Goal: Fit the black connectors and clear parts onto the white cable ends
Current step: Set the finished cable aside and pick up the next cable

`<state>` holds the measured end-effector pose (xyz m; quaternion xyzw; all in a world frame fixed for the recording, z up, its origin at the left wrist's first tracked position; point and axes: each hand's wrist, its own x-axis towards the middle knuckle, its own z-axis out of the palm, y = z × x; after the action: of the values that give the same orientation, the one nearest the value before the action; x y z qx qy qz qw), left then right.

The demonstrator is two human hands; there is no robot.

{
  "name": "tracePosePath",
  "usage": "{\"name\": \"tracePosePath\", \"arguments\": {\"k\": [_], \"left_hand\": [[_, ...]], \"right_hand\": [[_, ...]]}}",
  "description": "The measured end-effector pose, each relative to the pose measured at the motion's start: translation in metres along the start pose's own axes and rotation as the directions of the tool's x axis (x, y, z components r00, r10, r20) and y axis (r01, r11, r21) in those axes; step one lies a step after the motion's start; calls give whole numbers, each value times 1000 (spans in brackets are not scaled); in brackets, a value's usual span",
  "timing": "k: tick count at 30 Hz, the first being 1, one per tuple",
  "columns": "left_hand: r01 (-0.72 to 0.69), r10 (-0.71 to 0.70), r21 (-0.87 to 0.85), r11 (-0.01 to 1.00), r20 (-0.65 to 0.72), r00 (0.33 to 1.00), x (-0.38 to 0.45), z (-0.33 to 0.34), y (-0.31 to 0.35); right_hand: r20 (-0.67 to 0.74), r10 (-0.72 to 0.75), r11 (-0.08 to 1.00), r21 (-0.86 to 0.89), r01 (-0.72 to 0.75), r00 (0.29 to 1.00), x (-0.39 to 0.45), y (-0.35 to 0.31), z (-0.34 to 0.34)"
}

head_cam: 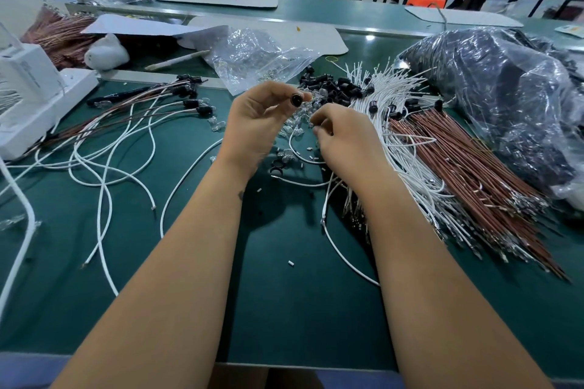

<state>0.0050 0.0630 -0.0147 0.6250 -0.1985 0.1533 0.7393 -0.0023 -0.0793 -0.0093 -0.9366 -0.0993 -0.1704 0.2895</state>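
Note:
My left hand (252,123) pinches a small black connector (296,100) between thumb and fingertip, held up above the green mat. My right hand (343,139) is just right of it, fingers curled over the scattered clear parts (295,126); whatever it pinches is hidden. A white cable (295,151) loops on the mat between the hands. A heap of loose black connectors (335,88) lies just behind the hands. A thick bundle of white cables (401,123) fans out to the right.
Finished cables with black ends (189,95) lie at left beside a white device (28,95). Brown wires (474,174) and a big plastic bag (505,98) fill the right. A clear bag (249,54) sits behind the hands. Loose white cables (104,167) sprawl at left.

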Motion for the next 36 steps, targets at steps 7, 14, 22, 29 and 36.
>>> {"name": "tracePosePath", "arguments": {"k": [7, 14, 22, 29, 36], "left_hand": [[29, -29, -42, 999, -2, 1000, 2, -3, -4], [57, -58, -52, 997, -17, 998, 2, -4, -6], [53, -53, 6, 999, -26, 998, 2, -4, -7], [57, -17, 409, 911, -100, 995, 1, -5, -12], [-21, 6, 788, 615, 22, 1000, -4, -3, -11]], "right_hand": [[-134, 84, 958, 284, -43, 987, 1, -4, -2], [-152, 143, 886, 461, -58, 978, 0, -8, -5], [-112, 113, 898, 436, -53, 987, 1, -6, -2], [-71, 130, 925, 368, -95, 989, -1, -5, 0], [51, 145, 885, 441, -153, 988, 2, -2, 3]]}}
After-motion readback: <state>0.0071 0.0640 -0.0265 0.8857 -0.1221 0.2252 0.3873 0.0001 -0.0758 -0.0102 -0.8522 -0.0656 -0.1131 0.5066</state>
